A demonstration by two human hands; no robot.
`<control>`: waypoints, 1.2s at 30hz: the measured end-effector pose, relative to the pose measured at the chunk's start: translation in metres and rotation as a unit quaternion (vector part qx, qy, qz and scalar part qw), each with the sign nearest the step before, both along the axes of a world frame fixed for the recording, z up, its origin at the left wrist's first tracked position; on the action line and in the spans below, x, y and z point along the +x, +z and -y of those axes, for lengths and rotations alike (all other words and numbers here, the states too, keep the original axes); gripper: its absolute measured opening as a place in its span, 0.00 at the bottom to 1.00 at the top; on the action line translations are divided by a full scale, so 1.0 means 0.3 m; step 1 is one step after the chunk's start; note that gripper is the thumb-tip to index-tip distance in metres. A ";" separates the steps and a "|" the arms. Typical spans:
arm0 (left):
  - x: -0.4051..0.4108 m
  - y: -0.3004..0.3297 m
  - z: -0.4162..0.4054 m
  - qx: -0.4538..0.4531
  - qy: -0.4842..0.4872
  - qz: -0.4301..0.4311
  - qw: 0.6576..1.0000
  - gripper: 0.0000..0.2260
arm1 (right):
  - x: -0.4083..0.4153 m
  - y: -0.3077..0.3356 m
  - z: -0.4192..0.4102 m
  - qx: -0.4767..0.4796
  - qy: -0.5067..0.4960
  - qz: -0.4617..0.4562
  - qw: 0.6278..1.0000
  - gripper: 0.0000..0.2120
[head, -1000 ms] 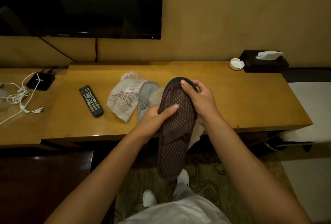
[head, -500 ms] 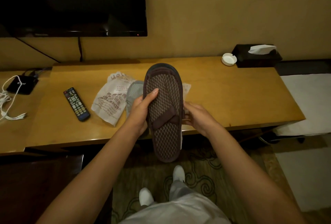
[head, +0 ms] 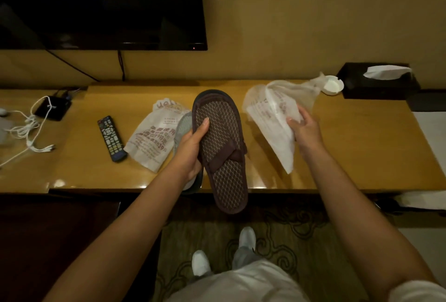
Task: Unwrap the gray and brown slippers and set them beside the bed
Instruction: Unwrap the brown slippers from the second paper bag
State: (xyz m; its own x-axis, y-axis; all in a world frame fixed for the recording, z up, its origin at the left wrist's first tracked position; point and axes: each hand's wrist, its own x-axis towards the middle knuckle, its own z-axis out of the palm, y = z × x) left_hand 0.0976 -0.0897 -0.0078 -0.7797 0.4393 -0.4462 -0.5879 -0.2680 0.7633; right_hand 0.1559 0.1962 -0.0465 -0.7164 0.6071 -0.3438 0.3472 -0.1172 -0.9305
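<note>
My left hand (head: pixel 190 149) grips the brown slippers (head: pixel 223 154), sole side up, above the desk's front edge. They are out of their wrapper. My right hand (head: pixel 303 130) holds a translucent white wrapper bag (head: pixel 272 113) to the right of the slippers, over the desk. The gray slippers (head: pixel 184 124) lie on the desk behind my left hand, mostly hidden. A second printed white wrapper (head: pixel 154 135) lies beside them on the left.
On the wooden desk (head: pixel 350 147) lie a remote control (head: pixel 111 138), a black box with white cables (head: pixel 52 110), a white ashtray (head: pixel 333 85) and a black tissue box (head: pixel 376 82). A TV (head: pixel 101 5) hangs above. White bedding (head: pixel 432 130) shows at the right edge; patterned carpet lies below.
My right hand has pulled the wrapper off the brown slippers and moved it out to the right. My left hand keeps hold of the slippers.
</note>
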 end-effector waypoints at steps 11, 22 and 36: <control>-0.016 -0.051 0.011 -0.081 0.046 -0.003 0.996 0.12 | 0.069 -0.211 -0.035 0.126 -0.052 0.241 0.961 0.34; -0.048 -0.038 -0.066 -0.077 0.060 -0.027 0.995 0.20 | -0.031 0.097 0.330 -0.065 0.260 0.049 0.962 0.34; -0.056 -0.169 0.121 -0.118 -0.006 -0.010 0.993 0.16 | 0.044 -0.017 0.546 -0.212 0.165 0.030 0.963 0.31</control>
